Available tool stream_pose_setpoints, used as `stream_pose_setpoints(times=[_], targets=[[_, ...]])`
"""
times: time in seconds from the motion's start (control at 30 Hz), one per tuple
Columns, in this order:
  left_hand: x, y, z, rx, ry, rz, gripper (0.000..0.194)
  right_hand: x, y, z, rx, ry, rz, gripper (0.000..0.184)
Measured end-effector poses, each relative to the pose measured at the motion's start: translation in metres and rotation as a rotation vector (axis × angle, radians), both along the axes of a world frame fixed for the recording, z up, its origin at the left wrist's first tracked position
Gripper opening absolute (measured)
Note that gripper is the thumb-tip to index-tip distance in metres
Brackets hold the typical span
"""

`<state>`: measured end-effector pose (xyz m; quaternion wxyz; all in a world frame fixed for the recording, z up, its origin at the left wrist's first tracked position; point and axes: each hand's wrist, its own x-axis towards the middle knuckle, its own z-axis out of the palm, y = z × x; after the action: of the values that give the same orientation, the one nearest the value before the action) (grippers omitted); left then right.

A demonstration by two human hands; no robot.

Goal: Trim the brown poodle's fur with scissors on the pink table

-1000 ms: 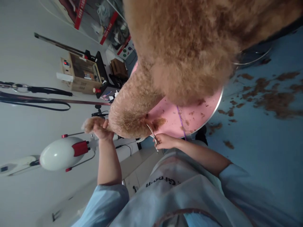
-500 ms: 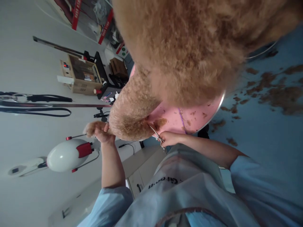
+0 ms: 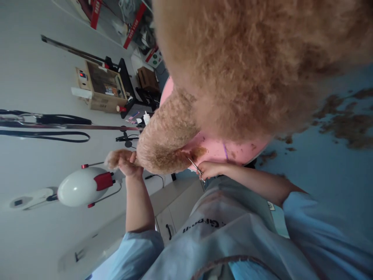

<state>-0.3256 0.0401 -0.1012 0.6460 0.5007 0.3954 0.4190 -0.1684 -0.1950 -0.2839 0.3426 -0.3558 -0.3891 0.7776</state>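
Observation:
A curly brown dog (image 3: 169, 128) stands on a pink round table (image 3: 244, 149), its large fluffy part filling the upper right close to me. My left hand (image 3: 128, 164) is closed around the dog's tail (image 3: 114, 158), whose fluffy tip sticks out past the fingers. In my right hand (image 3: 210, 170) is a pair of metal scissors (image 3: 192, 162). Their blade tips point at the fur low on the dog's rear. Clipped hair (image 3: 199, 152) lies on the table near the blades. Beyond it is a purple-backed comb (image 3: 225, 151), partly covered by the dog's fur.
Brown hair clumps (image 3: 346, 124) are scattered over the blue floor. A metal post with black loops (image 3: 72, 127) rises beside the table. Farther off are a white lamp-like device (image 3: 84, 186), a wooden box (image 3: 103, 87) and white cabinets (image 3: 175, 210).
The dog's fluffy upper part appears lower and farther right, covering more of the table and comb. The scissor blades look closer together. My left hand keeps its hold on the tail.

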Motion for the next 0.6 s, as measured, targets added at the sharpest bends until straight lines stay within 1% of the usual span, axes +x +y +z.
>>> stream_pose_setpoints(times=[0.07, 0.2, 0.33, 0.4, 0.5, 0.6], targets=[[0.000, -0.001, 0.000, 0.010, 0.006, 0.010, 0.043, 0.000, 0.001, -0.002, -0.017, 0.007, -0.007, 0.018], [0.001, -0.004, 0.001, 0.020, 0.069, 0.048, 0.045, -0.004, 0.004, -0.011, -0.113, 0.035, 0.022, 0.012], [0.002, -0.005, 0.001, 0.009, 0.070, 0.039, 0.047, -0.010, 0.007, -0.021, -0.148, 0.049, 0.022, 0.022], [0.002, -0.005, 0.001, 0.016, 0.045, 0.045, 0.048, -0.011, 0.008, -0.024, -0.176, 0.065, 0.026, 0.020], [0.001, -0.003, 0.000, -0.013, 0.034, 0.026, 0.050, -0.011, 0.011, -0.030, -0.204, 0.067, 0.058, 0.014], [0.001, -0.001, -0.001, -0.001, 0.043, -0.018, 0.049, -0.014, 0.011, -0.040, -0.193, 0.057, 0.070, 0.020]])
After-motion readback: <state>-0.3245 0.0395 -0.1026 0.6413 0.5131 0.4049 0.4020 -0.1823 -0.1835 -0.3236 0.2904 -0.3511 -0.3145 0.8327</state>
